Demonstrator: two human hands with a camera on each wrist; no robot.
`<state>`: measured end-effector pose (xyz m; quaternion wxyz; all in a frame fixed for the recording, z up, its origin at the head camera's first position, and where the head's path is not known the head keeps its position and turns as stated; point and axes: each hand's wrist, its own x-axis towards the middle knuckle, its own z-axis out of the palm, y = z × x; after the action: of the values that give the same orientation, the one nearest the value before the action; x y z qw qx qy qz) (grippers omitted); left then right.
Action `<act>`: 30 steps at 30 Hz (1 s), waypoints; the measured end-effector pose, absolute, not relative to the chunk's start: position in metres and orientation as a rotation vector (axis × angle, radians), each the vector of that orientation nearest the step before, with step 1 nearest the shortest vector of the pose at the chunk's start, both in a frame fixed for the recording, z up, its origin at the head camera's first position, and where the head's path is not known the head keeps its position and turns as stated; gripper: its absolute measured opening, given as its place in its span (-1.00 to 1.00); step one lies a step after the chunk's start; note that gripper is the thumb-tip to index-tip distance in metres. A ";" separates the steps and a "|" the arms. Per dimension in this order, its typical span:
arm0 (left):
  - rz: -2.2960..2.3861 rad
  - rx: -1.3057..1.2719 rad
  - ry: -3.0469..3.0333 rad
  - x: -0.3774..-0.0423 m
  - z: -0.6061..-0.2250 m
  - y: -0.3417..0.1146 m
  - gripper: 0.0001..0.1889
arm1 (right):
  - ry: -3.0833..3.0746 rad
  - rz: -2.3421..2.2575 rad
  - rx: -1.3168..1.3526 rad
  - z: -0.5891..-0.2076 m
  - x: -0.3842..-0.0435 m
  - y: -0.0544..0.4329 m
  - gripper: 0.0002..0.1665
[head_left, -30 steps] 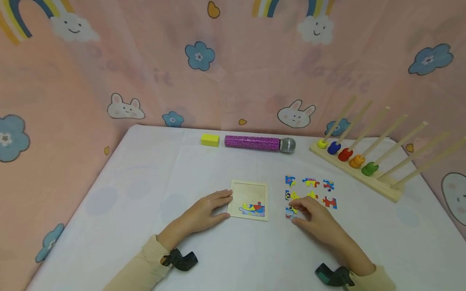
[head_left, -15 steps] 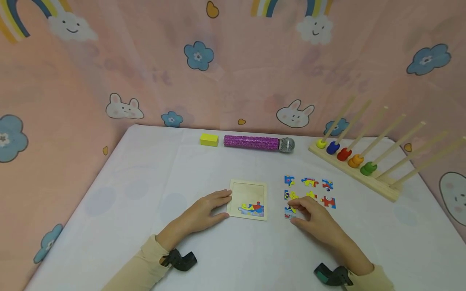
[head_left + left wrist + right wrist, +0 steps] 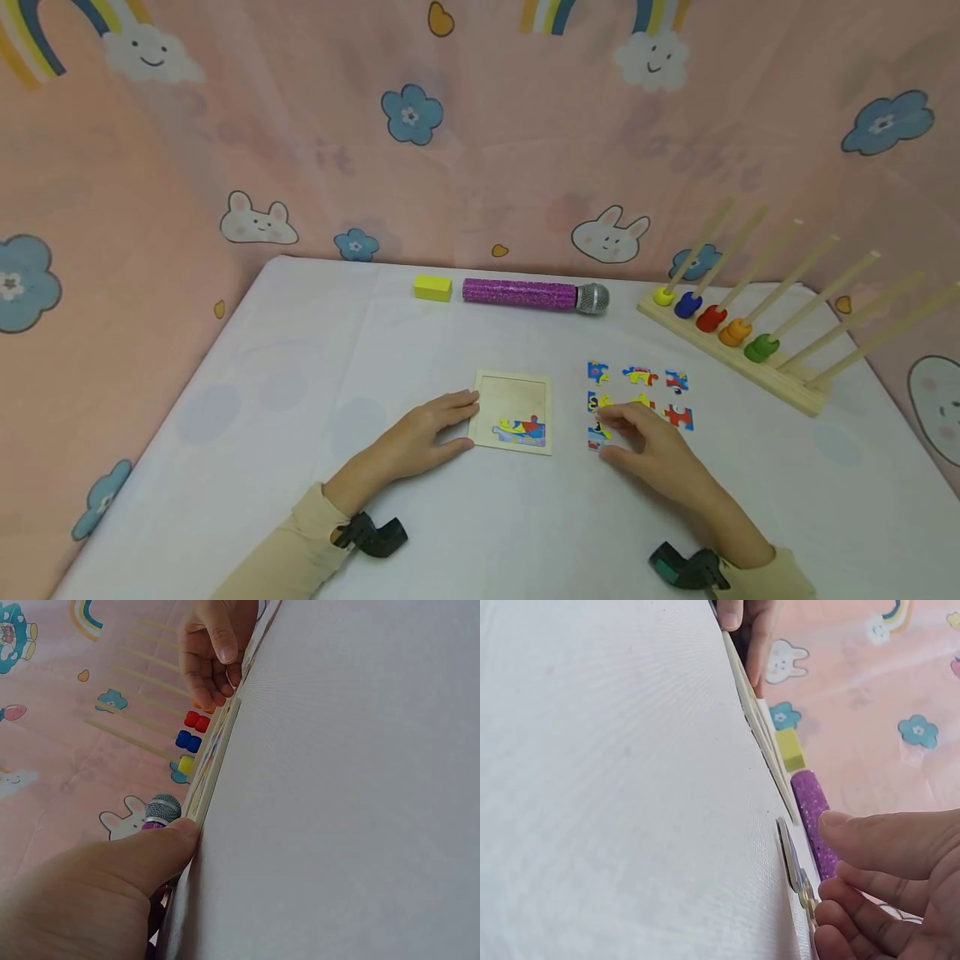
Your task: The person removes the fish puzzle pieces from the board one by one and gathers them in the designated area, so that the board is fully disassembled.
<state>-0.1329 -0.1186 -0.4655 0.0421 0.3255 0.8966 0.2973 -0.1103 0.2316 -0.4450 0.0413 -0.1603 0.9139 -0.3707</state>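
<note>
A square wooden puzzle tray [image 3: 510,396] lies on the white table, with joined colourful puzzle pieces [image 3: 522,431] in its lower right corner. My left hand [image 3: 420,437] rests against the tray's left side, fingers and thumb extended; in the left wrist view the thumb [image 3: 169,851] touches its edge. Right of the tray, loose jigsaw pieces lie in rows. Over the lower left piece [image 3: 595,437] my right hand [image 3: 660,454] hovers with loosely bent fingers, partly hiding the pieces beneath. Nothing shows between its thumb and fingers in the right wrist view, where a piece [image 3: 789,859] lies just below.
At the back lie a yellow block [image 3: 432,288] and a purple glittery microphone [image 3: 525,295]. A wooden bead stand [image 3: 735,354] with tall pegs and coloured beads stands at the right rear. A pink patterned cloth [image 3: 480,167] hangs behind the table.
Both hands, the tray and the pieces stay nearly in place. Only a slight shift of the head camera's view shows, along with a very small movement of the right fingers.
</note>
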 end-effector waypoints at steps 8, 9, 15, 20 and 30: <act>0.915 0.991 2.740 -0.134 -0.466 -0.119 -0.42 | 2.752 -1.156 -0.520 -0.439 -0.111 0.224 -0.44; 0.913 0.991 2.741 -0.134 -0.467 -0.118 -0.42 | 2.744 -1.157 -0.523 -0.438 -0.111 0.223 -0.43; 0.910 0.983 2.737 -0.133 -0.466 -0.119 -0.42 | 2.672 -1.179 -0.575 -0.431 -0.114 0.208 -0.42; 0.905 0.990 2.732 -0.134 -0.466 -0.119 -0.43 | 2.638 -1.154 -0.613 -0.430 -0.120 0.188 -0.43; 0.889 1.000 2.731 -0.135 -0.466 -0.119 -0.43 | 2.541 -1.160 -0.810 -0.430 -0.129 0.149 -0.40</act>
<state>-0.1352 -0.1189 -0.4659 0.0504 0.3284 0.8969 0.2919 -0.1285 0.1489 -0.4305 0.1163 -0.2764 0.8678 -0.3962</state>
